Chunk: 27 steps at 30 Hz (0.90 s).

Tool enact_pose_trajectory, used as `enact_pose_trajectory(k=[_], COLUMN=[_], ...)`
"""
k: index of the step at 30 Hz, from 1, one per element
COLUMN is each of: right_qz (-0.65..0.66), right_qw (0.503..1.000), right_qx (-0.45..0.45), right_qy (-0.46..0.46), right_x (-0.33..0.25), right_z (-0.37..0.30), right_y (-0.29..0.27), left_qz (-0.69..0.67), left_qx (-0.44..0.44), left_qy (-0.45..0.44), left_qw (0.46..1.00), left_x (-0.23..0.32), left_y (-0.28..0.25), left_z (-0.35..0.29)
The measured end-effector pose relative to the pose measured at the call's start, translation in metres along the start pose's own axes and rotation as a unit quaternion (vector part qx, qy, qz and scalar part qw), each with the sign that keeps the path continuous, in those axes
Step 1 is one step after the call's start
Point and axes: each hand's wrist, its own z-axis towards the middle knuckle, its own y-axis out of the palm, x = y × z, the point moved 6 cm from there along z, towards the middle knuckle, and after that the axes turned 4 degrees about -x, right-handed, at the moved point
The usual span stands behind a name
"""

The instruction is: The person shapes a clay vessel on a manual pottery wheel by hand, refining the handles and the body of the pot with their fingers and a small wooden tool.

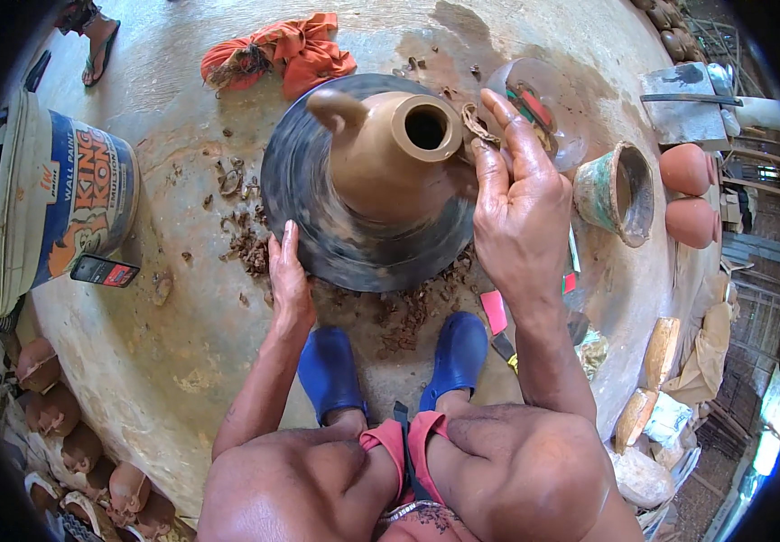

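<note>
A wet brown clay jug (381, 172) with a narrow round mouth and a stub spout on its left stands on a dark round potter's wheel (304, 217). Streaks blur the wheel's surface. With its fingers stretched out, my left hand (289, 282) rests against the wheel's near left rim and holds nothing. My right hand (524, 199) is at the right side of the jug's neck, its fingers closed on a small crumpled tan strip (476, 122). Whether the strip is cloth or leather I cannot tell. My fingers partly hide where it meets the clay.
Orange cloth (309, 54) lies beyond the wheel. To the right are a clear bowl (571, 99), a green-stained pot (602, 194) and two reddish clay pots (690, 223). A paint bucket (92, 190) stands left, a phone (106, 271) by it. Clay scraps (250, 248) litter the floor.
</note>
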Motion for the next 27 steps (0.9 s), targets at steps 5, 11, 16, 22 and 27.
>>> enact_pose_trajectory(k=[5, 11, 16, 22, 27], right_qz=[-0.012, -0.007, 0.029, -0.120, -0.219], right_qw=[1.000, 0.997, 0.992, 0.977, 0.908], right_qx=[0.009, 0.030, -0.104, -0.152, -0.235], right_qy=[-0.022, -0.065, 0.065, 0.088, 0.269], right_x=[0.001, 0.008, 0.009, 0.144, 0.306], right_z=[0.000, -0.003, -0.006, -0.040, -0.127], right_y=[0.002, 0.005, -0.006, -0.064, -0.086], left_qz=[-0.008, -0.006, -0.012, -0.001, 0.081], left_qx=[0.005, 0.004, 0.019, 0.001, 0.053], left_qy=[-0.016, -0.031, 0.033, 0.044, 0.075], left_qw=[1.000, 0.999, 0.999, 0.999, 0.993], left_x=[0.000, 0.002, -0.008, 0.002, 0.028], left_y=[0.007, 0.015, -0.019, 0.008, 0.013], left_z=[-0.007, -0.013, 0.006, 0.004, 0.032])
